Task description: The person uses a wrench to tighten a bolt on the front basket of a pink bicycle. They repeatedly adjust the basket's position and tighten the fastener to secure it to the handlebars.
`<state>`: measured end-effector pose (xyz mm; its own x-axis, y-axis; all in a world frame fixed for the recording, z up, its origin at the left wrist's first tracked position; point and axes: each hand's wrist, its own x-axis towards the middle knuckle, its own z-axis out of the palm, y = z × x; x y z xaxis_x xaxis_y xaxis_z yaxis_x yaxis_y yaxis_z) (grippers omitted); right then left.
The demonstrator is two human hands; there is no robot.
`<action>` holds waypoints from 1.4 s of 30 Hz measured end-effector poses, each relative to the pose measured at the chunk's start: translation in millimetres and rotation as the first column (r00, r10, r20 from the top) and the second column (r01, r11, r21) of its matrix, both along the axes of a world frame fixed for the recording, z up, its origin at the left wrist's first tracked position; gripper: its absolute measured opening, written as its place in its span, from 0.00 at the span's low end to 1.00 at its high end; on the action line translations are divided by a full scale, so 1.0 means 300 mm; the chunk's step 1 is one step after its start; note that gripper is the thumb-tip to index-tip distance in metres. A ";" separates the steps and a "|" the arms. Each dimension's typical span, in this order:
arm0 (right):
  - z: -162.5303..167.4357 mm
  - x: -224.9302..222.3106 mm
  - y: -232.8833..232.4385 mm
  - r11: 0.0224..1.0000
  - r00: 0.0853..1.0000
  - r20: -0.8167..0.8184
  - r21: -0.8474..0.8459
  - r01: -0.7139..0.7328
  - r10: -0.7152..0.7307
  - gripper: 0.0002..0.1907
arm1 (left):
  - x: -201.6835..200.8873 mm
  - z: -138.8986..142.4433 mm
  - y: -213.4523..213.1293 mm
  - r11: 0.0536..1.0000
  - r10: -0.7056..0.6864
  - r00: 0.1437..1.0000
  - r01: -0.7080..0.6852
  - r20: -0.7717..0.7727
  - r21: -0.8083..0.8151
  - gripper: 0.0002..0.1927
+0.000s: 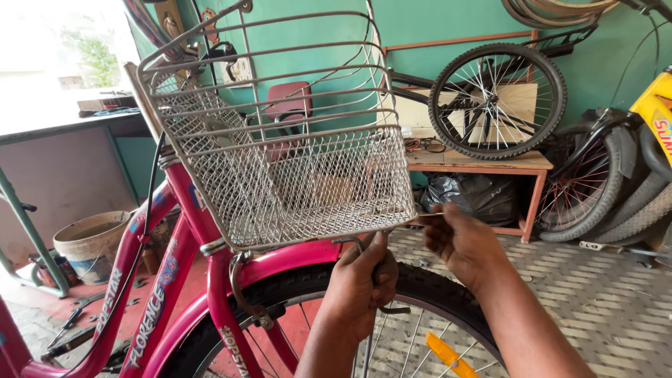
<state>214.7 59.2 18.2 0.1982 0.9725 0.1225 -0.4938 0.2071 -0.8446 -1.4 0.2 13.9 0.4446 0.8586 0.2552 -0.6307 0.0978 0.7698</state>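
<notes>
Person's own body, head-camera view. Two bare forearms enter from the lower edge of the frame, the left hand [360, 283] nearer the centre and the right hand [462, 241] beside it. No sleeve, glove, watch, ring or bracelet shows on either arm up to the frame edge. Both hands are bare, with short nails; knuckles and finger joints are plainly visible. The rest of the body lies outside the view.

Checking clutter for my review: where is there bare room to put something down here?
Bare patches: the patterned floor between the pink bicycle's front tyre and the wooden bench, and the wire basket itself. Crowded: the bench top holds a wheel; more tyres stack at the right.
</notes>
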 end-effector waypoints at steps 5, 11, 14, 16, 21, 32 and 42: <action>0.016 -0.019 -0.123 0.935 0.944 0.048 0.162 0.316 -0.327 0.15 | 0.000 -0.001 0.002 1.000 0.010 1.000 -0.010 -0.002 -0.011 0.16; 0.032 -0.161 -0.249 0.819 0.854 0.188 0.441 0.367 -0.484 0.12 | -0.002 0.000 -0.002 1.000 0.013 1.000 -0.013 -0.009 -0.015 0.14; 0.018 -0.216 -0.311 0.663 0.662 0.313 0.646 0.377 -0.681 0.09 | -0.002 0.003 0.000 1.000 0.015 1.000 -0.015 -0.009 -0.006 0.14; 0.009 -0.238 -0.333 0.572 0.563 0.307 0.724 0.386 -0.768 0.08 | 0.000 0.004 0.002 1.000 0.012 1.000 -0.012 -0.007 -0.006 0.14; -0.007 -0.254 -0.333 0.499 0.468 0.282 0.744 0.444 -0.838 0.08 | -0.002 0.003 0.005 1.000 -0.004 1.000 0.004 -0.006 0.017 0.14; -0.046 -0.304 -0.349 0.501 0.447 0.347 0.815 0.291 -0.824 0.10 | -0.005 0.009 -0.006 1.000 -0.020 1.000 0.020 0.003 -0.014 0.09; 0.000 -0.291 -0.385 0.378 0.262 0.327 0.909 0.174 -0.908 0.10 | -0.005 0.003 -0.003 1.000 -0.029 1.000 0.029 0.001 -0.002 0.10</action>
